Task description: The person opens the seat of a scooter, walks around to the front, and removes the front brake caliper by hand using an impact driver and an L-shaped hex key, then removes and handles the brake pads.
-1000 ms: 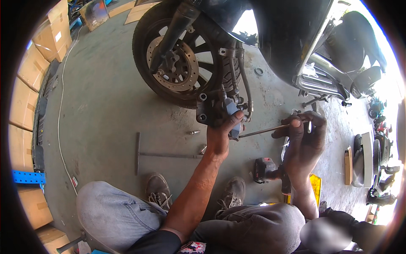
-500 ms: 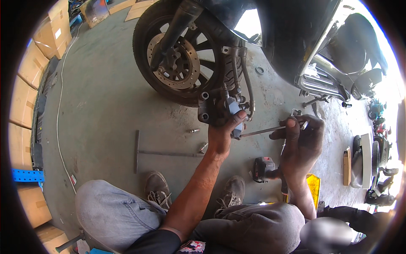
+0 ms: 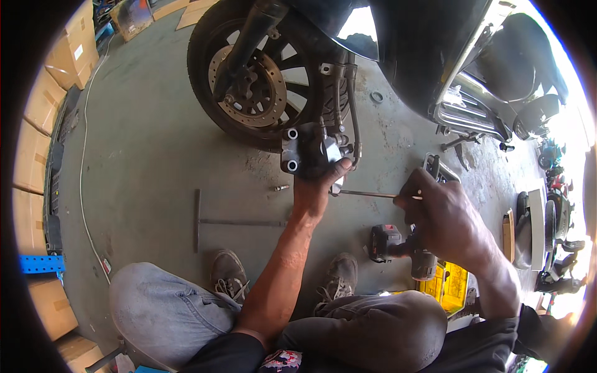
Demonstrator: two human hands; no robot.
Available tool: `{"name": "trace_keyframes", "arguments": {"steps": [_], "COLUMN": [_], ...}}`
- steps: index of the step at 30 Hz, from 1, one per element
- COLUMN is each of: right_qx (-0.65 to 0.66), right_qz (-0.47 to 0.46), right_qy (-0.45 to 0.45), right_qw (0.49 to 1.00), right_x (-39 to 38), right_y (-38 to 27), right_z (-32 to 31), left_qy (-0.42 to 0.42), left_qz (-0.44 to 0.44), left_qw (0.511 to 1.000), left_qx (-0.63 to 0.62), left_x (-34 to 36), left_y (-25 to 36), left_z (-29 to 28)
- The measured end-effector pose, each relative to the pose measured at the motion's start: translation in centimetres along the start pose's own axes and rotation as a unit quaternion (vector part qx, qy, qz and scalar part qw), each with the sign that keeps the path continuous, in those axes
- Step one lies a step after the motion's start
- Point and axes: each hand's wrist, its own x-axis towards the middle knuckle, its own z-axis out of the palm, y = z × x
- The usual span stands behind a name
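My left hand grips a dark brake caliper from below. Its thumb presses along the pale flat side, and two bolt holes show at the caliper's left. Hoses run up from the caliper toward the motorcycle. In my right hand, fingers closed and back upward, is a thin metal rod that reaches left to the caliper's lower end, by my left thumb. Whether its tip sits in the caliper is too small to tell. The rod's other end is mostly hidden by my fingers.
Just beyond stands the motorcycle's front wheel with its brake disc. On the floor lie a T-handle wrench, a bolt, a cordless drill and a yellow case. Cardboard boxes line the left side.
My right hand has rolled over, so its back now faces up, and the rod lies more level. The drill shows more fully. The whole view has shifted slightly.
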Motion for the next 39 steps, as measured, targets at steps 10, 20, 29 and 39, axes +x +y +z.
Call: {"name": "trace_keyframes", "arguments": {"steps": [10,20,29,39], "right_qx": [0.011,0.421,0.762,0.855], "right_qz": [-0.032,0.199,-0.238,-0.047], "right_qy": [0.015,0.207,0.204,0.204], "right_qw": [0.999,0.86,0.566,0.474], "right_x": [0.4,-2.0,2.2,0.9], "right_y": [4.7,6.8,9.9,12.1], "right_z": [1.2,5.9,6.0,1.6], "left_qy": [0.074,0.097,0.026,-0.146], "left_qz": [0.045,0.096,-0.007,-0.094], "left_qw": [0.986,0.966,0.987,0.97], "left_qx": [0.141,0.221,0.161,-0.169], "left_x": [0.4,0.1,-2.4,-2.4], "left_y": [-0.5,-4.8,-4.3,-4.6], "left_z": [0.8,1.1,4.2,3.5]}}
